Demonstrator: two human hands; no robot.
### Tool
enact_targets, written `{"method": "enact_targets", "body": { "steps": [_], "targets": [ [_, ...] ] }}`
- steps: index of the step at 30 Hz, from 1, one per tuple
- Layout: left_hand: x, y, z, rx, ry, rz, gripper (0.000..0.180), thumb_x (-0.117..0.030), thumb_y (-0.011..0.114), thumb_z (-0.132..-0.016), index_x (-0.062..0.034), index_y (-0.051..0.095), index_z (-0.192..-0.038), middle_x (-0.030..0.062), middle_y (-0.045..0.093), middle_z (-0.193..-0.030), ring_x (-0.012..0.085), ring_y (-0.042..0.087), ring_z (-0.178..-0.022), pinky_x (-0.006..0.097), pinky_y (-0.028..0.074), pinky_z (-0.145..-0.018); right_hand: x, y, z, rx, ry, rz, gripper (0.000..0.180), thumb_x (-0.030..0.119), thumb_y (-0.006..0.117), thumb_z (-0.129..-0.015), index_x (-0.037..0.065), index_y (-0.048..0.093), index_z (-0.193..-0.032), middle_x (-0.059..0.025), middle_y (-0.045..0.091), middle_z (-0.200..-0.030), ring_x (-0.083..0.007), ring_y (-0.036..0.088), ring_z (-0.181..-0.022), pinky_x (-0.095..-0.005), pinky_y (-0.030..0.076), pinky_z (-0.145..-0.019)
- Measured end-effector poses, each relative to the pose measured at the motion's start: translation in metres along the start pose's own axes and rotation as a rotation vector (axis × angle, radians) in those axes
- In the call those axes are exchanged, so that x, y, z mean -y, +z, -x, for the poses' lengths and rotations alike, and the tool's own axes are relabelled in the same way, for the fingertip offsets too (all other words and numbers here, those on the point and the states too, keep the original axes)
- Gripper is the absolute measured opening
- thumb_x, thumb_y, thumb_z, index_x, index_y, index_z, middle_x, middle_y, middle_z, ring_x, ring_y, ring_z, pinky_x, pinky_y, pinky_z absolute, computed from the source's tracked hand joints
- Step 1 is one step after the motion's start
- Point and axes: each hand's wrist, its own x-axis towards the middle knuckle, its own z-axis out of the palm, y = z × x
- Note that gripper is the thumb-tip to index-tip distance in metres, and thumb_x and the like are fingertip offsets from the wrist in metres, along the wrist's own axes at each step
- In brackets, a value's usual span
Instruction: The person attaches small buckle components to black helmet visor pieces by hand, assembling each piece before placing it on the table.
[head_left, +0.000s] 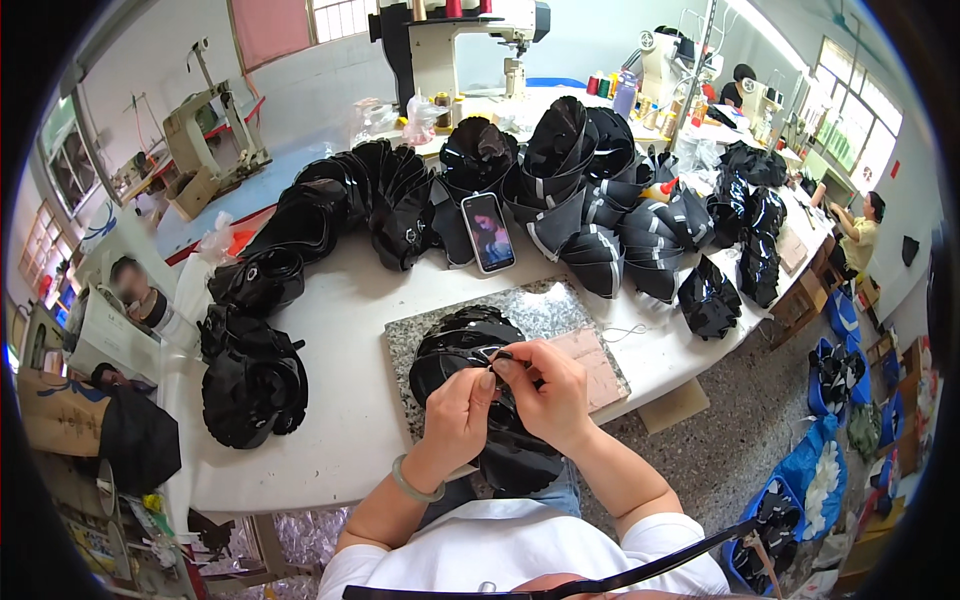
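In front of me lies a bundle of glossy black pieces that look like shoe uppers, resting on a speckled stone slab and hanging over the table edge toward my lap. My left hand, with a pale green bangle on the wrist, pinches the edge of one black upper between thumb and finger. Close against it, my right hand is closed on the same edge, its thumb and finger tips nearly meeting the left ones. The fingers hide the exact spot they grip.
A pinkish scored block lies on the slab. Stacked black pieces arc around the white table. A phone leans among them. Behind stands a sewing machine; at far right a person in yellow sits near blue bins.
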Motion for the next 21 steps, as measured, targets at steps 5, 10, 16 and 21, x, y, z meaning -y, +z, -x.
{"method": "enact_targets", "body": {
  "steps": [5,10,16,21],
  "targets": [
    [0.007,-0.003,-0.001,0.02,-0.063,0.017,0.029,-0.023,0.047,-0.103,0.0008,0.06,-0.092,0.0125,0.062,-0.073,0.0246,0.063,-0.062,0.034,0.048,-0.058,-0.003,0.011,-0.001,-0.035,0.06,-0.034,0.01,0.007,0.071,-0.085,0.0,0.067,-0.092,-0.008,0.066,-0.075,-0.0127,0.06,-0.06,-0.0241,0.047,-0.053],
    [0.012,-0.008,-0.002,0.062,-0.151,0.114,0.038,-0.031,0.048,-0.103,0.0013,0.061,-0.087,0.0041,0.059,-0.071,0.0101,0.055,-0.063,0.025,0.047,-0.059,-0.002,0.011,-0.003,-0.001,0.142,-0.078,0.012,0.009,0.071,-0.084,0.0,0.065,-0.09,-0.0103,0.065,-0.075,-0.0184,0.062,-0.061,-0.0288,0.046,-0.053],
    [0.016,-0.009,-0.001,0.058,-0.331,0.342,0.041,-0.035,0.051,-0.102,0.002,0.061,-0.088,0.0047,0.058,-0.067,0.0097,0.052,-0.061,0.025,0.043,-0.057,0.005,0.012,0.001,-0.031,0.126,-0.134,0.011,0.008,0.07,-0.085,0.001,0.065,-0.091,-0.009,0.064,-0.075,-0.018,0.061,-0.059,-0.0286,0.046,-0.052],
    [0.017,-0.004,0.004,0.001,-0.302,0.33,0.039,-0.034,0.051,-0.102,0.0003,0.062,-0.087,0.0013,0.057,-0.066,0.0062,0.048,-0.06,0.023,0.04,-0.054,-0.001,0.024,0.003,-0.131,-0.148,0.053,0.011,0.004,0.067,-0.087,0.002,0.065,-0.098,-0.008,0.064,-0.071,-0.0151,0.06,-0.057,-0.0247,0.046,-0.051]
  ]
}}
